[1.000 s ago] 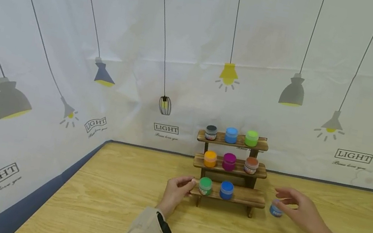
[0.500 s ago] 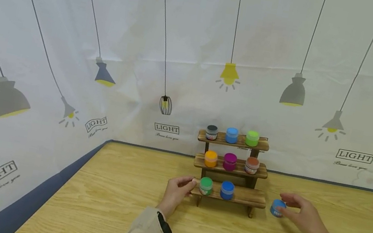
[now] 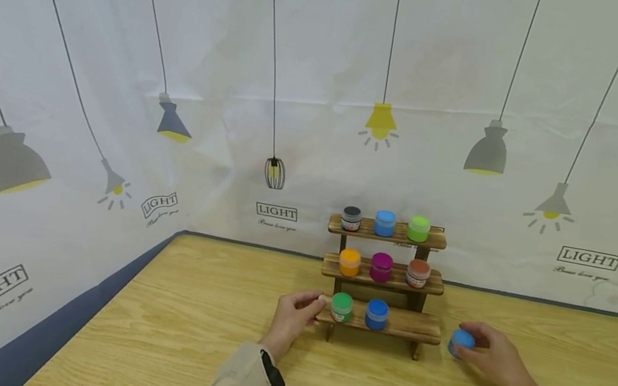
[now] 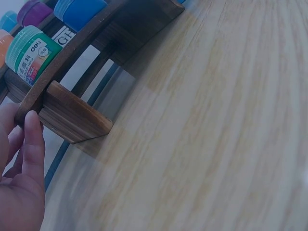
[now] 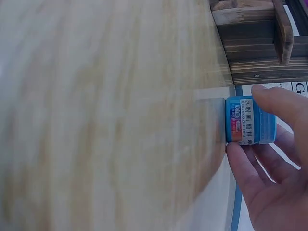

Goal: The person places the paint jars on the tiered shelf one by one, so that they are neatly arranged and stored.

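My left hand [image 3: 289,322] pinches the left end of the lowest shelf on a three-step wooden display stand [image 3: 412,325], thumb and fingers on the board's edge in the left wrist view. Right of the stand, a light-blue paint jar [image 3: 460,344] stands upright on the table. My right hand [image 3: 494,357] holds this jar, thumb on one side and fingers on the other; its printed label faces the right wrist camera. On the lowest shelf sit a green paint jar [image 3: 341,308] and a dark blue paint jar [image 3: 377,315], with bare board to their right.
The middle shelf bears orange [image 3: 349,263], purple [image 3: 380,268] and brown [image 3: 417,274] jars. Above them are black [image 3: 351,218], sky-blue [image 3: 384,223] and lime-green [image 3: 418,229] jars. Behind the wood-grain table [image 3: 196,339] hangs a lamp-printed backdrop [image 3: 328,86].
My right hand has lowered slightly and closed around the light-blue jar, which now shows more plainly beside the fingers. The left hand stays on the shelf end.
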Demonstrator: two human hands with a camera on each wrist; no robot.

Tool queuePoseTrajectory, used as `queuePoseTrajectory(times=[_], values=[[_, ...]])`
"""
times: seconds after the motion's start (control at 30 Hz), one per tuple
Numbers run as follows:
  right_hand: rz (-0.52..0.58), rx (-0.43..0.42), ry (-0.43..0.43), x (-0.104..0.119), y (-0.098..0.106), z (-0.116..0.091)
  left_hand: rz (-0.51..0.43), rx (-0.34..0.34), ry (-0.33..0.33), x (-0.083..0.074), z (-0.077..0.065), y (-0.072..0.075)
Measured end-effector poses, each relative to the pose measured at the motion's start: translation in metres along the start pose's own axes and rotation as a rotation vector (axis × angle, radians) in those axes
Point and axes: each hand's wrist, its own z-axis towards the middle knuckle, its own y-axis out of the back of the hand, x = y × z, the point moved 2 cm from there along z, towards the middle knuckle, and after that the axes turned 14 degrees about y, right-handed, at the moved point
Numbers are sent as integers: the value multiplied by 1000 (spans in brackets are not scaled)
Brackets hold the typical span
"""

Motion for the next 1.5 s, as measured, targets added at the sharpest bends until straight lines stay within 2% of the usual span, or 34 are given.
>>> queuePoseTrajectory(times=[0.33, 0.87, 1.33, 1.5], values=[[7, 20, 39, -1, -1, 1, 4, -7, 4, -1, 0, 0], [-23, 55, 20, -2, -1, 1, 7, -9, 10, -1, -1, 0], [-36, 30, 0, 3, 7, -1, 8, -9, 11, 0, -2, -1], [-54, 11, 43, 10, 12, -1, 6, -16, 15, -1, -2, 0]])
